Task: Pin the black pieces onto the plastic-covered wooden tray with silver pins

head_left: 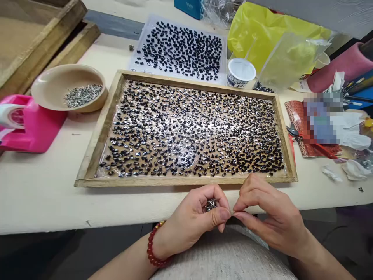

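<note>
My left hand (190, 214), with a red bead bracelet (154, 245) at its wrist, is curled around a small bunch of silvery metal pins (211, 204). Thumb and forefinger of my right hand (272, 214) are pinched together right by the left fingertips; whatever they hold is too small to make out. Both hands are just in front of a wooden-framed tray (186, 181). Many small shiny black pieces (186, 136) lie spread over clear film inside it. More such metal pins (84, 95) lie in a beige bowl (52, 85) to the left of the tray.
Behind the tray, a white sheet (145, 39) carries more black pieces, beside a white cup (241, 70). A pink tape dispenser (43, 124) sits at the left, below wooden frames (55, 42). Yellow plastic (247, 31), crumpled tissues (356, 170) and a red patterned pouch (297, 112) crowd the right.
</note>
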Demonstrator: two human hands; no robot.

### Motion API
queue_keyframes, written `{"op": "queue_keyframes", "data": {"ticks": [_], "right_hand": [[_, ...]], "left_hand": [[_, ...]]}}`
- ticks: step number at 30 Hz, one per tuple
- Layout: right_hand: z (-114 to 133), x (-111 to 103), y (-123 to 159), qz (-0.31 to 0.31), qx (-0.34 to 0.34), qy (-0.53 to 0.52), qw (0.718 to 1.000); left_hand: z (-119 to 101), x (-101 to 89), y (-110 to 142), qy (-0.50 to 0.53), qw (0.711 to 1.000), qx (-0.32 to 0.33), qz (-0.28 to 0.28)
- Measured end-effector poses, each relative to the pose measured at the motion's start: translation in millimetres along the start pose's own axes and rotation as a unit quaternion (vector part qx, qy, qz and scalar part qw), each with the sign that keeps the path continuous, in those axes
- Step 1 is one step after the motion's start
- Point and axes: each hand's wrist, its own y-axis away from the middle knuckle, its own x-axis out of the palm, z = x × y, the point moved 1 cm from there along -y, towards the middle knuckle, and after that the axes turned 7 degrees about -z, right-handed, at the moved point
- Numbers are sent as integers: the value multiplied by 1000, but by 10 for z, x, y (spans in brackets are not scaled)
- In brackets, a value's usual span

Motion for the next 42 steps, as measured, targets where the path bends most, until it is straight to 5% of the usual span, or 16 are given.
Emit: {"op": "queue_keyframes", "data": {"ticks": [12, 17, 25, 42], "right_hand": [[-62, 20, 33, -46, -4, -33, 998], [-301, -103, -17, -116, -4, 147, 982], [-463, -99, -143, -1, -71, 290, 954], [-407, -102, -218, 30, -112, 360, 926]], "left_hand": [[25, 60, -50, 14, 1000, -4, 17], [43, 62, -20, 78, 997, -22, 12], [50, 17, 41, 40, 999, -14, 20], [-24, -37, 93, -34, 999, 38, -18]]}}
